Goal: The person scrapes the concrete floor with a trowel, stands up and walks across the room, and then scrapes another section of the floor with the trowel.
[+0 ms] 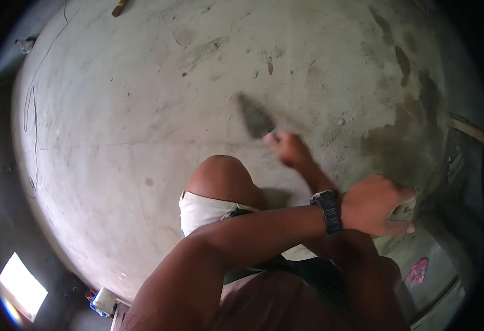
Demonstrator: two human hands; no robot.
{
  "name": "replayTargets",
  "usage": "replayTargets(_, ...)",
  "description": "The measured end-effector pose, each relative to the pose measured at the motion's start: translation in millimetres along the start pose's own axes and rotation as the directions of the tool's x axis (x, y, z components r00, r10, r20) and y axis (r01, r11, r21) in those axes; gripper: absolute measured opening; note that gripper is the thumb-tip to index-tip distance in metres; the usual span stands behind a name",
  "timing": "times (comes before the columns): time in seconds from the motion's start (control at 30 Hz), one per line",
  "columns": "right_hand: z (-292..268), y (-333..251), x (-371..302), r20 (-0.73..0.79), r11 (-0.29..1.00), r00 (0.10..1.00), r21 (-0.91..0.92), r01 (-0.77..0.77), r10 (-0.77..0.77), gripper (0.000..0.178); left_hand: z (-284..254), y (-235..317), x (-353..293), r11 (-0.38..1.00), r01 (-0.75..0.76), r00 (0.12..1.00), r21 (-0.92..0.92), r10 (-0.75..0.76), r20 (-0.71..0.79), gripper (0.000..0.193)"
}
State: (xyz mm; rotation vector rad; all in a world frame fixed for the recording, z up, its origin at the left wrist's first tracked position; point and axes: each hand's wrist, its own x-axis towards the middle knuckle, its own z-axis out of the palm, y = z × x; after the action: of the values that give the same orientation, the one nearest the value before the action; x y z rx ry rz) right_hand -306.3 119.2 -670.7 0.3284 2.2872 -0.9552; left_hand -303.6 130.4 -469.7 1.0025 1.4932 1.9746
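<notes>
My right hand point(290, 149) grips a pointed trowel point(254, 117) by its handle. The dull grey blade is blurred and lies low over or against the pale floor, its tip aimed up and left; I cannot tell whether it touches. Across my body to the right reaches my left arm, with a dark watch point(328, 211) at the wrist. My left hand point(371, 205) is beside my right forearm, thumb and fingers curled around a pale greyish thing that I cannot make out. My bare knee point(220, 176) is bent in the middle, below the trowel.
Damp brown-grey patches point(402, 132) mark the rough floor point(142, 99) at right. A pink wrapper point(417, 271) lies at lower right. A brush point(119, 7) is at the top left edge, and a thin cord point(34, 99) trails along the left. A wooden strip point(467, 129) is at far right.
</notes>
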Motion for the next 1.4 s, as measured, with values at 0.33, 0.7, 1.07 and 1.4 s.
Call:
replayTargets(0.33, -42.1, 35.5, 10.8, -0.166, 0.968, 0.958, -0.046, -0.247, 0.236, 0.057, -0.7, 7.5, 5.4, 1.000, 0.008, 0.999, 0.002, -0.008, -0.041, 0.045)
replayTargets(0.7, 74.1, -48.0, -9.1, 0.250, 0.972, 0.942, -0.013, 0.234, -0.223, 0.051, -1.3, 3.9, 5.3, 0.997, 0.051, 0.998, -0.054, -0.053, -0.045, 0.045)
replayTargets(1.07, -37.8, -10.0, 61.1, -0.185, 0.993, 0.978, -0.091, 0.076, -0.091, 0.061, -0.6, 10.2, 10.2, 0.996, 0.029, 0.995, -0.088, -0.037, -0.096, 0.043)
replayTargets(1.4, -141.0, 30.9, 101.8, -0.103, 0.833, 0.928, 0.484, -0.268, 0.358, 0.056, -13.8, 14.4, 8.7, 0.988, 0.014, 0.987, -0.157, -0.039, -0.156, 0.044)
